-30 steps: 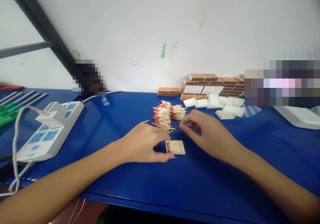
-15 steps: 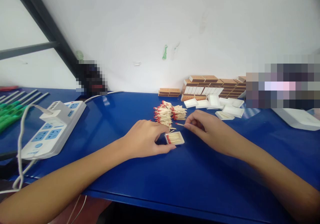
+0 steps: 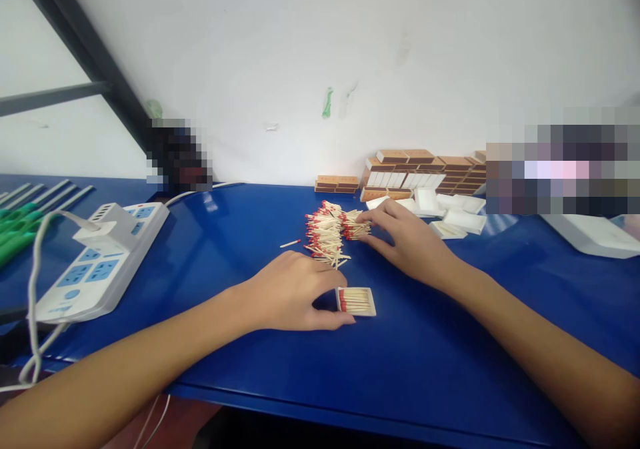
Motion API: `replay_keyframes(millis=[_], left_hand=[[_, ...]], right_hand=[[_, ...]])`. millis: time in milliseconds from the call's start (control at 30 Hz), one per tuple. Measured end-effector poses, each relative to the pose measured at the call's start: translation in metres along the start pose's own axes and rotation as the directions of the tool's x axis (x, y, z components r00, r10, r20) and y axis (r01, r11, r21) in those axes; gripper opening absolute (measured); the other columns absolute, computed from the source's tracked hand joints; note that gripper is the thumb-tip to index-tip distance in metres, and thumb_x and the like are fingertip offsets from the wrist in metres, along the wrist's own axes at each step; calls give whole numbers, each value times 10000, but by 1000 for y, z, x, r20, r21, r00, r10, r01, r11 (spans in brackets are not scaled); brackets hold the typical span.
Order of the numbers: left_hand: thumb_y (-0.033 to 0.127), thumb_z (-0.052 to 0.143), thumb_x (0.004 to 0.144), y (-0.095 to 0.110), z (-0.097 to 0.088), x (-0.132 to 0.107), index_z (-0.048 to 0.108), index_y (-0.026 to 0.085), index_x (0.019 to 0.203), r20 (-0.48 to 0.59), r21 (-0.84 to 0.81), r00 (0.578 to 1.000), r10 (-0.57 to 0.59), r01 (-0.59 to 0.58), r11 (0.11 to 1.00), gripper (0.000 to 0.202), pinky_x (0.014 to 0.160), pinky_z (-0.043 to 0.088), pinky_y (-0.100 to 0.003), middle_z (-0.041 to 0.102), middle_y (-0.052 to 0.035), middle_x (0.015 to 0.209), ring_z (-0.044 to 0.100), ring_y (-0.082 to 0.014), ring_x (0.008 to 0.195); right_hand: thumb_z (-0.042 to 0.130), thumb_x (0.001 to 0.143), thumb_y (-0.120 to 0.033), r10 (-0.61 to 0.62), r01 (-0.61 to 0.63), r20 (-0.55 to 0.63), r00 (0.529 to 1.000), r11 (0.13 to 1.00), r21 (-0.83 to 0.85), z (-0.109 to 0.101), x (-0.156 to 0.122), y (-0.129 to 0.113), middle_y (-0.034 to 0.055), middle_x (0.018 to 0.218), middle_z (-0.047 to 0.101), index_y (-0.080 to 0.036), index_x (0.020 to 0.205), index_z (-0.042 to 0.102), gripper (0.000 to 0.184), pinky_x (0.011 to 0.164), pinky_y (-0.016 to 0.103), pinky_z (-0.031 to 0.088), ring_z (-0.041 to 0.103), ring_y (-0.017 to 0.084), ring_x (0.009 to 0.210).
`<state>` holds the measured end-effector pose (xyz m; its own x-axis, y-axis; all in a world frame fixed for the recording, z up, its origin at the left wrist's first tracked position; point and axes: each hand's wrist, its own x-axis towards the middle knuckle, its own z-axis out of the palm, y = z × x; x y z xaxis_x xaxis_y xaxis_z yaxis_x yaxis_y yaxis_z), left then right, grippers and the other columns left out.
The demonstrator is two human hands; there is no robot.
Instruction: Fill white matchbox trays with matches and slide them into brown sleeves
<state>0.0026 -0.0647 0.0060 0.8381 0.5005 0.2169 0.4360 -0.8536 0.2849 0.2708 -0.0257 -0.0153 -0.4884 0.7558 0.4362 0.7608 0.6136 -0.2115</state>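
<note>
A small white matchbox tray [image 3: 357,301], partly filled with red-tipped matches, lies on the blue table [image 3: 400,369]. My left hand [image 3: 295,292] curls round the tray's left end, thumb and fingers pinching it. My right hand [image 3: 405,239] reaches forward to the pile of loose matches [image 3: 333,230], its fingertips closed on the pile's right side. One stray match [image 3: 290,243] lies left of the pile.
Stacked brown matchbox sleeves [image 3: 425,165] and several empty white trays [image 3: 450,212] line the wall behind. A white power strip [image 3: 95,262] with cable sits at left, green-handled tools [image 3: 20,222] beyond it. A white flat object [image 3: 595,235] lies at right.
My right hand has moved from beside the tray forward to the match pile. The left hand still holds the tray.
</note>
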Motion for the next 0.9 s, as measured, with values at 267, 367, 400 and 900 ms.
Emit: replay_keyframes(millis=[267, 367, 400, 900], left_hand=[[528, 684, 909, -4, -2, 1, 727, 186, 941, -14, 52, 1000, 1, 0, 999, 347, 574, 375, -269, 680, 8, 718, 639, -144, 646], [521, 690, 906, -3, -2, 1, 728, 184, 938, -10, 52, 1000, -6, 6, 999, 341, 575, 369, -274, 683, 10, 725, 640, -143, 649], [518, 690, 906, -3, -2, 1, 729, 183, 934, -14, 53, 1000, -6, 6, 999, 339, 573, 364, -274, 683, 10, 724, 638, -142, 647], [508, 693, 903, -8, -5, 3, 732, 190, 935, -125, 48, 983, -133, 139, 989, 322, 559, 347, -255, 664, 26, 682, 601, -121, 589]], right_hand=[[526, 1020, -321, -27, 23, -34, 999, 993, -115, 8, 6, -7, 123, 1056, 601, -194, 1149, 643, 216, 788, 390, 499, 588, 270, 973], [506, 1031, -304, -42, 37, -28, 999, 987, -159, 7, 5, -5, 114, 1002, 607, -202, 1043, 666, 191, 770, 382, 480, 579, 269, 959], [497, 1036, -305, -47, 42, -28, 998, 983, -179, 6, 5, -4, 113, 990, 606, -201, 1020, 670, 202, 766, 382, 475, 576, 269, 955], [547, 1017, -374, 83, -80, -11, 996, 983, 166, -17, 2, -20, 72, 944, 610, -217, 951, 646, 197, 728, 345, 485, 582, 213, 834]])
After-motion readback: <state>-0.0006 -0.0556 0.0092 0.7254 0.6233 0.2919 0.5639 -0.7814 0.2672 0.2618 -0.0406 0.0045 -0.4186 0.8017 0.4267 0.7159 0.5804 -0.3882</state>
